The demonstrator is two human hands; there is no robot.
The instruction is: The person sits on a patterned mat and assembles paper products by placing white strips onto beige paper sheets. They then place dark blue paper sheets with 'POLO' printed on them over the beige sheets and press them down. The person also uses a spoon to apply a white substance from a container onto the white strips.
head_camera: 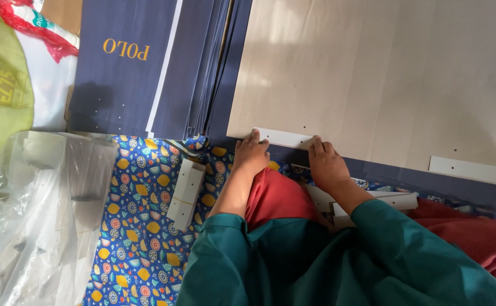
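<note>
ITEM: white strip (285, 137), small, flat, w/ punched holes. Lies along the near edge of a large beige board (384, 79), at its near-left corner; the board rests on a stack of dark blue sheets (202, 62) on the floor.

RISKS (judgement):
- Strip may skew off the board edge. Cause: uneven pressure from the two hands, one end pushed harder than the other.
- Board may slide on the smooth blue stack under the push, so holes in strip and board no longer line up.
- Fingertips near the strip's ends could get pinched or nicked on a card edge.

HANDS:
- Left hand (251, 156): palm down, fingers (255, 136) curled fwd, tips pressing the strip's left end. Nothing enclosed, just pressing.
- Right hand (326, 164): palm down, fingers (318, 143) close together, tips on the strip's right end. Also pressing, not gripping.
- Both forearms reach fwd from teal sleeves (293, 260), wrists low over the red cloth (276, 195) on the lap.

NEARBY: second white strip (475, 170) further right on the same board edge; folded white card pieces (185, 192) on patterned cloth (140, 238); clear plastic bag (32, 209) at left.
</note>
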